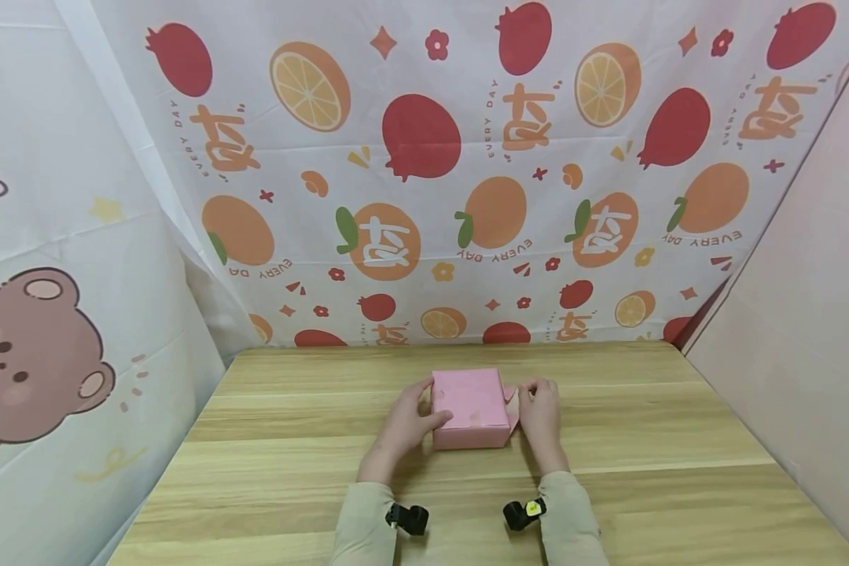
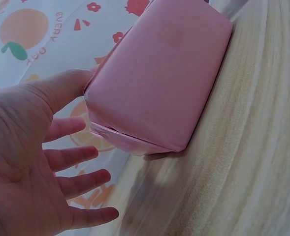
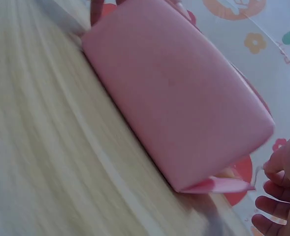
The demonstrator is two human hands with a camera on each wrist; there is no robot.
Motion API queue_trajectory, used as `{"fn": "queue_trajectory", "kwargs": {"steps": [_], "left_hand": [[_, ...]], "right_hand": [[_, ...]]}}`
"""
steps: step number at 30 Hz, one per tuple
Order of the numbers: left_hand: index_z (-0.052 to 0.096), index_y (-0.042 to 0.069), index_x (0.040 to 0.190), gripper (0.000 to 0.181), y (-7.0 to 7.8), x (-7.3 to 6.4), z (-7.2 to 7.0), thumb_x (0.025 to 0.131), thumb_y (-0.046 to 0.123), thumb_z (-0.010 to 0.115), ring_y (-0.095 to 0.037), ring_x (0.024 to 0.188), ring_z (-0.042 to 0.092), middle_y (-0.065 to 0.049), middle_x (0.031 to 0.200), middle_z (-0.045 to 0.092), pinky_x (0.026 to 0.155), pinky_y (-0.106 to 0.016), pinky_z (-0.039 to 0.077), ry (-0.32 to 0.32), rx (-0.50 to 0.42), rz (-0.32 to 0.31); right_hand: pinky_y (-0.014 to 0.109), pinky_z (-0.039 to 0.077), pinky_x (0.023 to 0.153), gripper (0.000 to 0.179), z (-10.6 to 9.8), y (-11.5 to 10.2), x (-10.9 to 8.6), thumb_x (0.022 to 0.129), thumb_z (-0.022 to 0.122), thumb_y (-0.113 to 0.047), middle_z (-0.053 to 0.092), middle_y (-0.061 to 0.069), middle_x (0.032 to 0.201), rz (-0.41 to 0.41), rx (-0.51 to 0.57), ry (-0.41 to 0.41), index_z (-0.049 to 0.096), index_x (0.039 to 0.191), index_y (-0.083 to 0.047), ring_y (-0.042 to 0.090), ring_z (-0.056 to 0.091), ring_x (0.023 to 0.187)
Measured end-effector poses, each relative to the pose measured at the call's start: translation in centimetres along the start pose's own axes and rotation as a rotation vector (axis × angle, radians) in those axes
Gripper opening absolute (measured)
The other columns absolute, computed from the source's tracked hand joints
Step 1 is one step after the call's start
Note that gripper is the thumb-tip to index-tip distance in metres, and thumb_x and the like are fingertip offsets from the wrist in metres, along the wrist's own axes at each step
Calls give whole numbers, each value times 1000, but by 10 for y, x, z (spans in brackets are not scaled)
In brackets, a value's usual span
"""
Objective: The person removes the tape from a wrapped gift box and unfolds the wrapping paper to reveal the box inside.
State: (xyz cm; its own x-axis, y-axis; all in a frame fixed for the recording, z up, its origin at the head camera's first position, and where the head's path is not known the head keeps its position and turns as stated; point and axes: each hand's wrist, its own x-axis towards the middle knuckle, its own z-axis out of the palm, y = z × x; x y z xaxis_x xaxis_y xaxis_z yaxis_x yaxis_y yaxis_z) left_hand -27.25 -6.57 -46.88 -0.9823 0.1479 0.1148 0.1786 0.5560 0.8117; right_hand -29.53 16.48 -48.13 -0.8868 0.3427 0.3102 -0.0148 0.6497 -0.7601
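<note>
Fruit-printed cloth hangs behind a wood-grain worktop. One pink box sits flat near the worktop's far edge, between the hands, with one loose end flap sticking out on its right. At that flap the right hand has its grip pinched together, seemingly on a thin pale strip. Opposite, the left hand has a loose grip: thumb touching the box's edge, fingers spread and straight. With so light a hold, a firm tug on the right could turn or slide the box; pulling sharply could crease or tear the flap. Counting outward: two hands, two pale sleeves, two black wrist cameras, and one printed bear on the left-hand cloth.
</note>
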Motion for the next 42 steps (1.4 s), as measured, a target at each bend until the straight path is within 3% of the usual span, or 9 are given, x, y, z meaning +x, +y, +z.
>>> {"fn": "queue_trajectory", "kwargs": {"steps": [11,17,23,29,35,42], "left_hand": [[34,17,139,76,1,-1,-2,75,42,68,-33,134,26,-15,145,28,107,-51,26,-10,73,51],[33,17,139,78,2,0,-2,75,41,69,-37,135,21,-14,149,19,105,-55,25,-1,111,77],[33,17,140,78,2,1,-1,74,38,70,-38,135,18,-14,149,19,106,-56,21,-4,114,110],[34,18,139,75,1,1,0,75,36,68,-36,136,18,-14,148,22,109,-53,19,-21,109,113],[35,18,138,72,-1,2,1,77,37,67,-34,136,18,-15,147,23,109,-52,20,-30,121,115],[35,18,138,74,-1,3,1,75,39,68,-36,136,18,-16,148,22,108,-53,20,-32,115,112]], "right_hand": [[41,42,71,14,-14,5,6,80,54,-13,53,17,88,6,12,34,57,80,1,28,50,80],[39,43,73,11,-12,7,9,80,52,-11,54,15,86,11,25,34,56,84,-1,28,51,81],[34,45,71,11,-9,4,10,80,55,-13,57,12,84,-5,53,21,58,86,-4,24,54,78],[21,43,58,14,-9,-6,8,85,57,-20,61,6,76,-46,134,-84,60,90,-8,13,52,67],[23,46,68,17,-5,-15,6,87,57,-24,62,5,84,-59,156,-217,63,93,-9,13,55,77],[27,49,75,16,-1,-17,3,87,57,-24,63,5,88,-65,208,-243,63,93,-11,15,57,84]]}}
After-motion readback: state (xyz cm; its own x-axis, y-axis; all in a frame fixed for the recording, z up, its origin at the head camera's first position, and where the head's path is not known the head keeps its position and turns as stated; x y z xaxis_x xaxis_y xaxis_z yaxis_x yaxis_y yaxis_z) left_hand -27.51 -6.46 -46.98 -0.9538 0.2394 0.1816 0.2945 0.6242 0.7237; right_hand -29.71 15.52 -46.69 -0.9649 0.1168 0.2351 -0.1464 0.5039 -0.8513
